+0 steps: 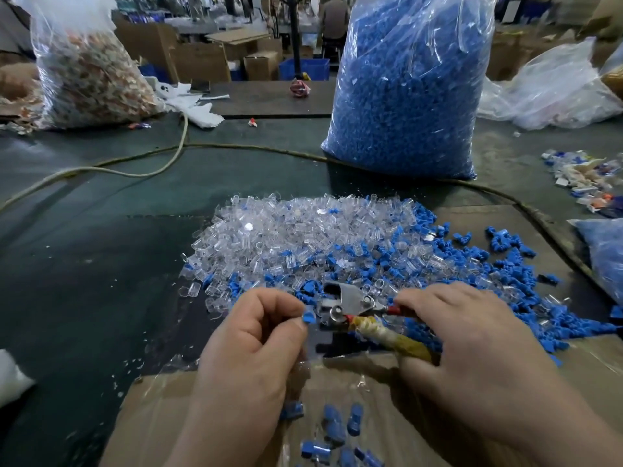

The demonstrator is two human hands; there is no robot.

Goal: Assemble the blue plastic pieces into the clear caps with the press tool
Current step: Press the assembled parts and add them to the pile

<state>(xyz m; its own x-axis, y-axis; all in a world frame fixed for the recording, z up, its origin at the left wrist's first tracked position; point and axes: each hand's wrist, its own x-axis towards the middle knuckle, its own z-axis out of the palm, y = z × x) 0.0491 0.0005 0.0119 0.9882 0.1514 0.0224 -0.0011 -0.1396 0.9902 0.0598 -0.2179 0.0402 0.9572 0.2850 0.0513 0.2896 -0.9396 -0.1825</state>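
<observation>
Head view: where's the blue piece [308, 317]?
— I see the left hand [249, 335] pinching it at the head of the press tool [350, 306]; the right hand [472, 338] grips its handle. Bare mat [84, 264] lies left of the pile of caps [286, 237].

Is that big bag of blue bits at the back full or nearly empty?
Full. The bag stands upright on the table, bulging with blue pieces right up to the picture's top edge.

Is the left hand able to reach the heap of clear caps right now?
Probably yes. The heap of clear caps lies just beyond the left hand, nothing between them. But it pinches a blue piece at the press tool, so that must go first.
</observation>
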